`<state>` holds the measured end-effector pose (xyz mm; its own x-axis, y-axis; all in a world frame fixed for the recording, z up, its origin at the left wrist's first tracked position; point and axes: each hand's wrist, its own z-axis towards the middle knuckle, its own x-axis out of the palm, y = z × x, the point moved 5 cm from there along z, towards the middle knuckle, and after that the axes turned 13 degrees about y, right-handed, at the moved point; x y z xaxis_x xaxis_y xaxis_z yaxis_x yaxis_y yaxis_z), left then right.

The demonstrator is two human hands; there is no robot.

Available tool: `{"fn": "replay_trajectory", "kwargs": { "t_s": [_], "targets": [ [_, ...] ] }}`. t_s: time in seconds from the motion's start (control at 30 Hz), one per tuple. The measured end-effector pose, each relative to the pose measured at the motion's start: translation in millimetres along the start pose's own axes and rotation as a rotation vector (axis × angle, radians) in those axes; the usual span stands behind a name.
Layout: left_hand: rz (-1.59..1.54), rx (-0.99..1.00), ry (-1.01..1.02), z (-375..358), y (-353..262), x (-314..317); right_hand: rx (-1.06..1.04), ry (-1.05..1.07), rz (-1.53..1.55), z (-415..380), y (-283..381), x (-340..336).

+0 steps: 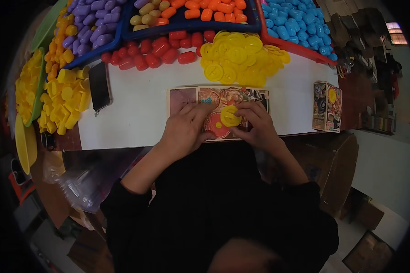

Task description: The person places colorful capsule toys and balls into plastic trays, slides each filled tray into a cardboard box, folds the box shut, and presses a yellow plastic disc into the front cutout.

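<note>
A flat printed cardboard box [182,96] lies near the table's front edge, with a red circle and colourful pictures on its face. My left hand [182,129] rests on its left part, thumb and fingers apart, and nothing shows between them. My right hand [259,129] has thumb and fingers on the edge of a yellow plastic disc [231,116], which sits over the box's face beside the red circle. Behind the box is a heap of similar yellow discs [234,57].
Red capsules [159,50] lie left of the disc heap. Trays hold purple [95,20], orange [214,10] and blue [296,22] capsules. A phone [100,86] lies by yellow plastic pieces [66,100]. Another printed box [327,107] stands at the right.
</note>
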<state>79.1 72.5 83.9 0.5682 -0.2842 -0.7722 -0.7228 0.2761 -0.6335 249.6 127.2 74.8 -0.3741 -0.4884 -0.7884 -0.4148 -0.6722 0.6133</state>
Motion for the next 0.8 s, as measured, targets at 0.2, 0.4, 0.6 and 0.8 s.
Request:
{"fn": "replay_trajectory", "kwargs": {
  "t_s": [0.2, 0.4, 0.6, 0.8],
  "targets": [
    [-0.005, -0.052, -0.022, 2.4, 4.6, 1.7, -0.093, -0.063, 0.098, 1.9, 11.5, 17.7],
    [-0.155, -0.105, 0.026, 7.7, 19.7, 0.5, -0.099, -0.007, 0.142, 8.7, 11.1, 17.6],
    [-0.001, -0.169, 0.443, 44.7, 15.1, 5.2, -0.073, 0.291, 0.22, 17.9, -2.1, 8.7],
    [0.352, -0.33, 0.711, 63.2, 2.6, 6.1, -0.043, 0.334, -0.085, 19.4, 17.0, 22.5]
  ]
}}
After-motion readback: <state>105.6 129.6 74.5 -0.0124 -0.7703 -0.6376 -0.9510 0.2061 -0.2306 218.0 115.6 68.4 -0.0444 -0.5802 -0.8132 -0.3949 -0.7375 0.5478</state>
